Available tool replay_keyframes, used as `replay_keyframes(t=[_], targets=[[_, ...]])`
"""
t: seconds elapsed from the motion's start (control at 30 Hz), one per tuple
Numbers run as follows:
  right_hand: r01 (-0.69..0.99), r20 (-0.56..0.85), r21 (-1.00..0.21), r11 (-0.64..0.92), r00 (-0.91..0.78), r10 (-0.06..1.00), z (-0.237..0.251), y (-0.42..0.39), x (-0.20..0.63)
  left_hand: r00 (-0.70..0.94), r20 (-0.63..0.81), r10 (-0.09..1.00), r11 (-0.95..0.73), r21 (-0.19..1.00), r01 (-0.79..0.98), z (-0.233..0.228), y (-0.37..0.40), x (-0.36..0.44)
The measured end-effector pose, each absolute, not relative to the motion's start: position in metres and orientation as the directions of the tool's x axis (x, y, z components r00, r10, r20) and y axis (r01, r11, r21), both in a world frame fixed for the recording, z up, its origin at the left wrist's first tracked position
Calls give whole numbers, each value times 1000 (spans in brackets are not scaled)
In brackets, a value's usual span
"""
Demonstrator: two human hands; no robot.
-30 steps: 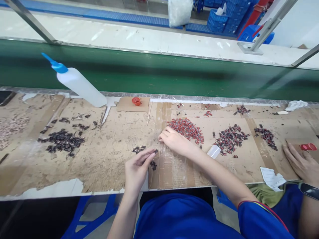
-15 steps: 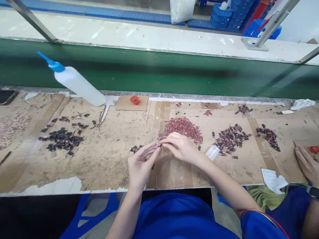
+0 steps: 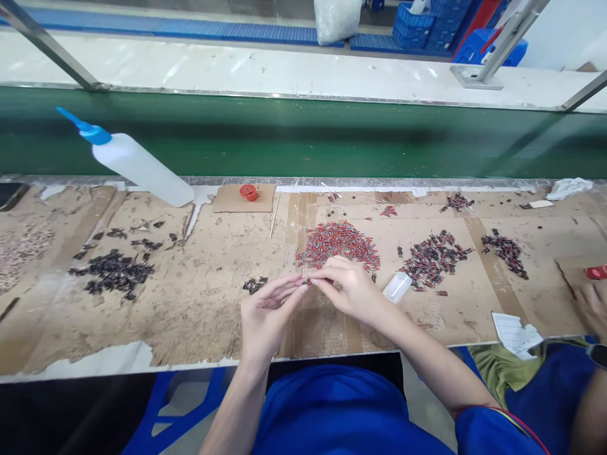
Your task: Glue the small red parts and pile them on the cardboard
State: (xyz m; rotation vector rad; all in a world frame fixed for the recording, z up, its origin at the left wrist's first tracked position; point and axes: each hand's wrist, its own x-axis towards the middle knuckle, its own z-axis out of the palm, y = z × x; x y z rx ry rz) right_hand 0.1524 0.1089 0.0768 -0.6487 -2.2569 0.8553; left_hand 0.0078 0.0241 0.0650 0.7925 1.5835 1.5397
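My left hand (image 3: 268, 316) and my right hand (image 3: 348, 285) meet fingertip to fingertip above the cardboard. Between them sits a small dark part (image 3: 306, 282), pinched from both sides and mostly hidden by the fingers. Just beyond my right hand spreads a pile of small red-and-silver parts (image 3: 341, 245). A little cluster of black parts (image 3: 255, 285) lies beside my left fingers. Right of my right wrist rests a clear plastic piece (image 3: 397, 287), against a pile of mixed black-and-red parts (image 3: 434, 258).
A white squeeze bottle (image 3: 142, 167) with a blue nozzle leans at the back left. Black parts (image 3: 114, 272) are heaped at left. A red cap (image 3: 249, 192) sits on a cardboard square near a thin stick (image 3: 274, 215). At far right is another person's hand (image 3: 592, 306).
My hands stay together at the small part, with slight finger movement. The other person's hand at right has shifted toward the edge. The whole view has moved a little.
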Motion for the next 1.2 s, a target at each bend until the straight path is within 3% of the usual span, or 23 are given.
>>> replay_keyframes(t=[0.23, 0.53, 0.73, 0.83, 0.93, 1.0, 1.1, 1.2], targets=[[268, 397, -705, 656, -617, 679, 78, 100, 162, -443, -35, 896, 23, 999, -32, 68, 27, 15], [251, 257, -872, 420, -495, 830, 76, 86, 183, -381, -67, 922, 34, 995, -90, 66, 32, 33], [456, 437, -708, 540, -318, 841, 77, 71, 215, -183, 91, 979, -103, 993, -55, 65, 47, 74], [627, 471, -605, 491, -215, 856, 75, 79, 248, -17, 199, 980, -195, 973, 126, 73, 58, 70], [805, 517, -480, 349, -61, 854, 71, 91, 286, -7, 286, 958, -241, 820, 520, 75, 61, 27], [864, 517, -384, 325, -90, 851, 67, 97, 304, -51, 313, 948, -171, 640, 749, 68, 58, -16], [803, 409, -327, 498, -355, 841, 60, 99, 314, 6, 310, 951, -142, 415, 899, 49, 51, -77], [674, 275, -357, 647, -586, 762, 56, 98, 306, 165, 208, 964, -232, 360, 903, 32, 47, -111]])
